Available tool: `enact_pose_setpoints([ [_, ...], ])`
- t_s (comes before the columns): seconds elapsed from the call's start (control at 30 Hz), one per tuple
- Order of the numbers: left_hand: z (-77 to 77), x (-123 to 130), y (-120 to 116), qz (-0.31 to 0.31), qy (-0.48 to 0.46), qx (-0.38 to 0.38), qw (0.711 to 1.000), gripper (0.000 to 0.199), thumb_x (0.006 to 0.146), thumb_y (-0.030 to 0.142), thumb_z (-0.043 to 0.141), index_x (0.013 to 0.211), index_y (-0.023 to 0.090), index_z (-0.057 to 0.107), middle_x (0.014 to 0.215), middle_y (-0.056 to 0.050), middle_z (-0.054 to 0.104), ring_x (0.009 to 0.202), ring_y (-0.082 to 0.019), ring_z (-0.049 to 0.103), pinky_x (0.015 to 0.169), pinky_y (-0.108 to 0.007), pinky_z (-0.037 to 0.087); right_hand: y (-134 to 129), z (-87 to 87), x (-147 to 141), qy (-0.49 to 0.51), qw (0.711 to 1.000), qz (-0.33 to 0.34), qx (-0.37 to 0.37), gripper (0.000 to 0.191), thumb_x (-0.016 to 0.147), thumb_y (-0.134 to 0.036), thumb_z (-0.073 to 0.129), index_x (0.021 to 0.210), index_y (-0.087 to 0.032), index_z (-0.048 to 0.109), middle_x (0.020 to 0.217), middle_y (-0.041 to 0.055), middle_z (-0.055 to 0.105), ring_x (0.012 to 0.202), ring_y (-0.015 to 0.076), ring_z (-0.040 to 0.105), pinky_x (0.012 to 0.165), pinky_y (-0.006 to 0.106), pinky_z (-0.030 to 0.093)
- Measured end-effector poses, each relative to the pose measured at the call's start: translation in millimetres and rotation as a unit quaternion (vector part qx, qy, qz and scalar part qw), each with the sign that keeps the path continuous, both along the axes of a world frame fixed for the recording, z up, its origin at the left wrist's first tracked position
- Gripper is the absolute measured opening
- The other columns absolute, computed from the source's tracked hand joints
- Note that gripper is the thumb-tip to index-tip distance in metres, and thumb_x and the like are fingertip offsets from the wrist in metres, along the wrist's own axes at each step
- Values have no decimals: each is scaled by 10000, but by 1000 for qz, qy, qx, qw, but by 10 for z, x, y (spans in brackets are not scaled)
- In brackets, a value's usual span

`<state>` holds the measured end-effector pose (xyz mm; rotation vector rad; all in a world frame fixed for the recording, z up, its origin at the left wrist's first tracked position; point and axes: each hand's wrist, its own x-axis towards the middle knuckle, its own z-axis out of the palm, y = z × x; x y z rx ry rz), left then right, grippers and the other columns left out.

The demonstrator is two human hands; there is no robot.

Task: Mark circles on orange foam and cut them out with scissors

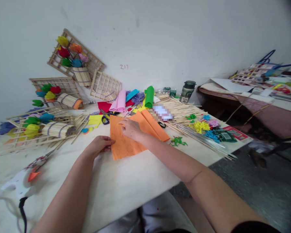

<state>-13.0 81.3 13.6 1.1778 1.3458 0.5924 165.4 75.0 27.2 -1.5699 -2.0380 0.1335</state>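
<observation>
An orange felt sheet (126, 145) lies on the table before me, with faint round outlines on it and its right part folded or rolled over. My left hand (102, 144) pinches the sheet's left edge between thumb and fingers. Over the upper middle of the sheet is my right hand (132, 129), its index finger stretched out toward the felt and the other fingers loosely bent; I see nothing held in it. Scissors (105, 119) with dark handles lie just behind the sheet, beside yellow felt pieces (95, 120).
Bamboo-stick lattices with felt flowers (75, 48) lean at the back left. A white glue gun (20, 181) lies front left. Rolled pink felt (118, 102), rolled green felt (149, 97), a dark bottle (187, 91) and thin sticks (184, 111) fill the back and right.
</observation>
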Motion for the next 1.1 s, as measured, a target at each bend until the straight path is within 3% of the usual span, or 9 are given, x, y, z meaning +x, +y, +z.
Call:
enact_pose_setpoints([
  [0.33, -38, -8, 25, 6, -10, 3, 1000, 223, 513, 118, 784, 601, 122, 579, 506, 7, 582, 417, -83, 531, 459, -186, 457, -83, -58, -61, 67, 997, -31, -8, 347, 797, -147, 473, 1085, -204, 657, 1152, 35, 650, 1013, 184, 600, 853, 284, 455],
  [0.7, -45, 6, 2, 15, -24, 19, 999, 228, 521, 77, 784, 545, 127, 563, 486, 8, 570, 404, -82, 525, 461, -189, 466, -54, -460, -160, 136, 989, -37, 50, 353, 758, -42, 470, 1038, -152, 655, 1051, 83, 658, 928, 171, 611, 851, 278, 463],
  [1.1, -117, -9, 8, 13, -29, 47, 998, 266, 496, 116, 813, 567, 128, 557, 516, 1, 594, 439, -88, 549, 514, -207, 486, -68, -494, -112, 150, 987, -30, 52, 387, 752, -44, 454, 1074, -134, 649, 1037, 85, 673, 952, 166, 618, 872, 271, 456],
])
